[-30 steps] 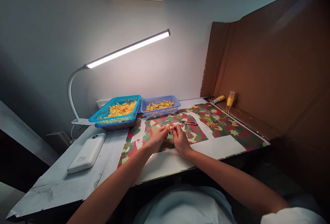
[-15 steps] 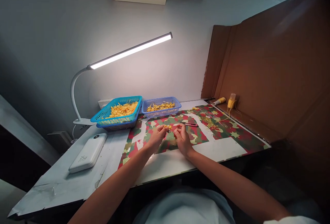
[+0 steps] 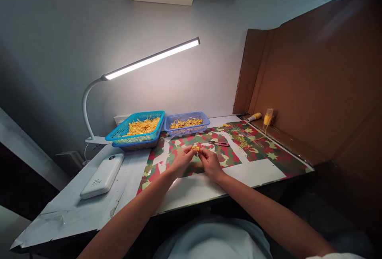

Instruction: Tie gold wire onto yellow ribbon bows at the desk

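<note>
A small yellow piece (image 3: 195, 148) is pinched in the fingertips of my left hand (image 3: 184, 160) above the camouflage-patterned sheet (image 3: 171, 151). My right hand (image 3: 210, 164) meets it from the right with closed fingers; whatever they grip is too small to make out. Beyond my hands, a pink-handled tool (image 3: 220, 144) lies on the sheet. Yellow strips fill a turquoise basket (image 3: 112, 135) at the back left, stacked on a blue one. A purple-blue basket (image 3: 186, 130) beside it holds more yellow and darker strips.
A white power bank (image 3: 103, 176) lies on the left of the table. The lit desk lamp (image 3: 152, 59) arches over the baskets. Yellow thread spools (image 3: 267, 119) stand and lie by the cardboard panel (image 3: 313, 76). Small yellow-green bits (image 3: 244, 142) are scattered on the sheet.
My right hand has moved left, and its fingertips now meet those of my left hand at the yellow piece. The thin loop seen above the piece earlier no longer shows.
</note>
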A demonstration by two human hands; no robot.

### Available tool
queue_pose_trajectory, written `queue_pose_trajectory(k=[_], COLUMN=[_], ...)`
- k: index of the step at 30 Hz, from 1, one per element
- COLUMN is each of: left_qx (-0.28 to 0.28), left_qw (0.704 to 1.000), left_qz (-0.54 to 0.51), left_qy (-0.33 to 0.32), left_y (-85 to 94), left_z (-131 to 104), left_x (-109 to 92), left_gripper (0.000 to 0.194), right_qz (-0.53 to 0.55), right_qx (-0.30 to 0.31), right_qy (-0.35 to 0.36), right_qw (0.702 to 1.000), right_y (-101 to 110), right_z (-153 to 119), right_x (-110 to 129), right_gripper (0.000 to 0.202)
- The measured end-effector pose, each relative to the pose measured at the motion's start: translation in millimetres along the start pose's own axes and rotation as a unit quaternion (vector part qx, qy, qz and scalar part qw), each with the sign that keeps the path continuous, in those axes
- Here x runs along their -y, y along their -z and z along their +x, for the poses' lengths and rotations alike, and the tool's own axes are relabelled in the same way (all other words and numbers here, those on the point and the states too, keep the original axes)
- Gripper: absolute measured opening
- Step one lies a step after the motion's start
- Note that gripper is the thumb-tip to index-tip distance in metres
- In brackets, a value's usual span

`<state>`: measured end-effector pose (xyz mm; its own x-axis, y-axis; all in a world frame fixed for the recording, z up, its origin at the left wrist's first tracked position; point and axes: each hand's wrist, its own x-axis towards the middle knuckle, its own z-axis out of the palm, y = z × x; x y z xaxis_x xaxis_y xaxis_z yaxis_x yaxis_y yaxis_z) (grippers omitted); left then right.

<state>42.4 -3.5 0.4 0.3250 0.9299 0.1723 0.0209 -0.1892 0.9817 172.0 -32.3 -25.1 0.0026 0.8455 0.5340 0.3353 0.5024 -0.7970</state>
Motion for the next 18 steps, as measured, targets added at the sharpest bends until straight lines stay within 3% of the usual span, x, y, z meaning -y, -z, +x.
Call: queue_pose_trajectory(k=[5,10,14,18], left_qx=[-0.006,-0.048,-0.066,-0.069], left_qw=[1.000,0.996,0.990,0.982], left_qz=[0.017,0.054,0.099,0.150], left_qy=[-0.007,-0.043,-0.073,-0.092], left_y=[-0.3,2.4,4.1,4.5], left_z=[0,0,0,-1], left_x=[1,-3,-1,1], left_gripper=[0.025,0.029,0.033,0.033], right_qz=[-0.020,-0.094,-0.154,-0.181], right_qx=[-0.013,-0.147,-0.133,-0.121], right_qy=[-0.021,0.075,0.128,0.101], right_qw=[0.999,0.982,0.971,0.971], right_y=[3,13,13,8], right_z=[1,-2,-2,2], right_x=[2,9,13,11], right_gripper=[0.021,0.010,0.014,0.020])
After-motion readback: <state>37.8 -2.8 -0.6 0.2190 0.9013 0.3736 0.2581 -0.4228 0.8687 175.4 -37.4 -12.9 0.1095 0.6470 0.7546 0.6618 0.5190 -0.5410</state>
